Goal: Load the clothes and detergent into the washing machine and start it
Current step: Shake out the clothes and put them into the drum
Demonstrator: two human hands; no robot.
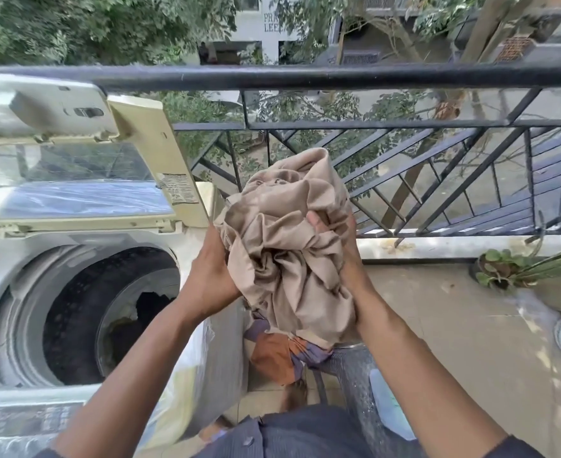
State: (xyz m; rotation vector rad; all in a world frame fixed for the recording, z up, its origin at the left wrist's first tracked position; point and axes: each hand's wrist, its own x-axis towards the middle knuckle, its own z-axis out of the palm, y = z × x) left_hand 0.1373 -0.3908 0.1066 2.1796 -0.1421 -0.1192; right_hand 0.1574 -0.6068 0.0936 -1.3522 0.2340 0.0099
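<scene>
A crumpled beige cloth point(292, 239) is held up in front of me, to the right of the washing machine. My left hand point(211, 276) holds its left side and my right hand point(342, 239) grips its right side, fingers curled into the folds. The top-loading washing machine point(5, 269) stands at the left with its lid point(84, 173) raised. Its drum point(107, 312) is open and a dark garment lies inside. More clothes, orange and purple point(279, 352), lie below the beige cloth on a grey chair point(355, 365).
A black metal railing point(338, 77) runs across the balcony just beyond the cloth. Potted plants point(517, 269) stand on the tiled floor at the right. The machine's control panel point(18, 421) is at the bottom left.
</scene>
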